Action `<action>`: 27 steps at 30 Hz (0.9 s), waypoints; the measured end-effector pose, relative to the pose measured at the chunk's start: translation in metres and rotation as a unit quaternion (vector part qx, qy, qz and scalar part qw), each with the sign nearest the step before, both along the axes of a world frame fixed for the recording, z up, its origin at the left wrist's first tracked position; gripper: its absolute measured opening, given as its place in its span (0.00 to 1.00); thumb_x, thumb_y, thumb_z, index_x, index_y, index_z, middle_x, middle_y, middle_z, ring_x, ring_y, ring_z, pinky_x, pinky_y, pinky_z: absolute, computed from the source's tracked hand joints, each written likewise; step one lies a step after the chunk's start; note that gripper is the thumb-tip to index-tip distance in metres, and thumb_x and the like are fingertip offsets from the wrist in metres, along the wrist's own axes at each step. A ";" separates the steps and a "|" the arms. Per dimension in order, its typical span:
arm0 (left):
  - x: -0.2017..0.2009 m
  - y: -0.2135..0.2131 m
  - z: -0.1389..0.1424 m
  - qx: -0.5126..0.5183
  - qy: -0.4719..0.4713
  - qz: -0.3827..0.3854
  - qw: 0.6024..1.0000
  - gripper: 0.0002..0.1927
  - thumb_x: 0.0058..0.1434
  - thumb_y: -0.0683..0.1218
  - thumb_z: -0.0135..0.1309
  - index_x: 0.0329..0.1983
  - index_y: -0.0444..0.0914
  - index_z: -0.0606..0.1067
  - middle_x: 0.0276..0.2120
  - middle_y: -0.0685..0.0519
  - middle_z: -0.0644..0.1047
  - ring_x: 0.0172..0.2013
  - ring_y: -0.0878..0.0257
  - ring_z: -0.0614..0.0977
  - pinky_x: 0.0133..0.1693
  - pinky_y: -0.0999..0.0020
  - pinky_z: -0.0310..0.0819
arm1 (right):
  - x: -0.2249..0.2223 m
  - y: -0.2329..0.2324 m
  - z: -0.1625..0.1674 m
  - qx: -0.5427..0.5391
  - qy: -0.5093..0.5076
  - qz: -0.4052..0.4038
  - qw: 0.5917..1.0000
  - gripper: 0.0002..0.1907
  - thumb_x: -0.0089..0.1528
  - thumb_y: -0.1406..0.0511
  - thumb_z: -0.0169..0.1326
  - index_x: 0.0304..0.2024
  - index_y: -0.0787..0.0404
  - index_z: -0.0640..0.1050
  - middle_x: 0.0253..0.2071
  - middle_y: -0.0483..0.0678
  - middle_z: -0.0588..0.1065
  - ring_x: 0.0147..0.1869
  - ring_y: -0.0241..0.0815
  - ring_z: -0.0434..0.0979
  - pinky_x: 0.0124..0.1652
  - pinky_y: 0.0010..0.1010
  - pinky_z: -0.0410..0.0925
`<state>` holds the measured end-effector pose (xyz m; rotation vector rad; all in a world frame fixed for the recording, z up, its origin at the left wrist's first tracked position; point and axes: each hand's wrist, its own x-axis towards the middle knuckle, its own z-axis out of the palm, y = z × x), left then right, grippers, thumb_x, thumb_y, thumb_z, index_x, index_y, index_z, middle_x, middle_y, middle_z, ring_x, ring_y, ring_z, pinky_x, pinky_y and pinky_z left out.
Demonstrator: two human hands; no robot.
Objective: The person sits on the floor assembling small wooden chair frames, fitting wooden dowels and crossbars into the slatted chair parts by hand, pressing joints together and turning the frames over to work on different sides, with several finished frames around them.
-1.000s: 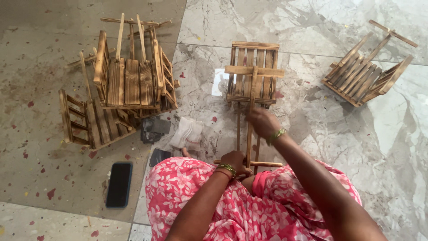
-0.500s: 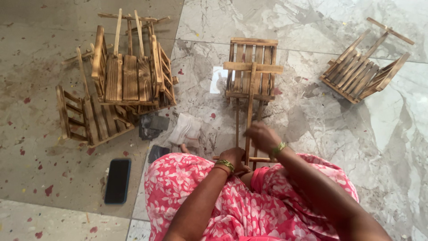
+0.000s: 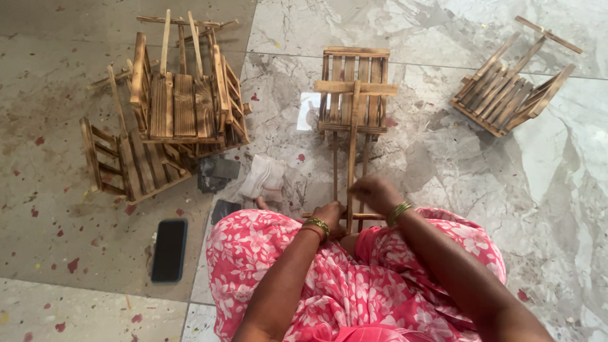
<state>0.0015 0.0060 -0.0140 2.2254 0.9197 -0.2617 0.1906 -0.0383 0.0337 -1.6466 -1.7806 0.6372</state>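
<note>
A small wooden slatted cart point(image 3: 353, 88) with long thin sticks running toward me lies on the marble floor ahead. My left hand point(image 3: 329, 216) is closed around the near end of the stick frame point(image 3: 350, 171), by its crossbar at my knees. My right hand point(image 3: 375, 192) pinches the middle stick a little farther up. Both wrists wear gold bangles. My lap is covered by pink flowered cloth point(image 3: 354, 278).
A pile of similar wooden carts point(image 3: 177, 107) sits at the left, and another cart point(image 3: 506, 92) lies at the upper right. A black phone point(image 3: 169, 249), a white cloth bundle point(image 3: 265, 177) and dark scraps point(image 3: 215, 172) lie on the floor near my left knee.
My right hand has slid back along the sticks toward me, from near the cart body to just above the crossbar. The left hand stayed at the near end.
</note>
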 end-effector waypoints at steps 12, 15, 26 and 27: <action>0.006 0.022 0.003 0.266 -0.236 0.167 0.920 0.19 0.55 0.42 0.63 0.51 0.45 0.79 0.53 0.53 0.79 0.56 0.55 0.78 0.62 0.44 0.59 | 0.045 0.006 -0.001 -0.016 0.161 -0.247 0.955 0.10 0.60 0.67 0.64 0.44 0.61 0.82 0.36 0.45 0.82 0.37 0.32 0.80 0.39 0.26 0.73; 0.004 0.020 0.020 0.289 -0.206 0.185 0.916 0.26 0.50 0.39 0.59 0.54 0.45 0.79 0.56 0.54 0.77 0.61 0.58 0.76 0.68 0.46 0.55 | 0.045 0.006 0.001 0.032 0.043 -0.252 0.966 0.11 0.58 0.67 0.65 0.43 0.62 0.83 0.37 0.49 0.81 0.37 0.39 0.82 0.38 0.30 0.74; 0.006 0.010 0.035 0.313 -0.223 0.173 0.907 0.27 0.52 0.54 0.67 0.57 0.46 0.78 0.44 0.51 0.78 0.42 0.53 0.80 0.49 0.54 0.68 | 0.054 -0.025 0.011 -0.070 -0.047 -0.348 0.934 0.11 0.58 0.64 0.64 0.43 0.59 0.84 0.35 0.54 0.81 0.36 0.49 0.83 0.40 0.38 0.74; 0.008 0.011 0.029 0.320 -0.251 0.180 0.896 0.27 0.53 0.55 0.67 0.55 0.45 0.78 0.41 0.53 0.79 0.41 0.54 0.81 0.48 0.56 0.69 | 0.053 -0.025 0.010 -0.084 -0.035 -0.357 0.930 0.11 0.58 0.64 0.64 0.43 0.59 0.84 0.34 0.54 0.81 0.36 0.49 0.83 0.40 0.38 0.74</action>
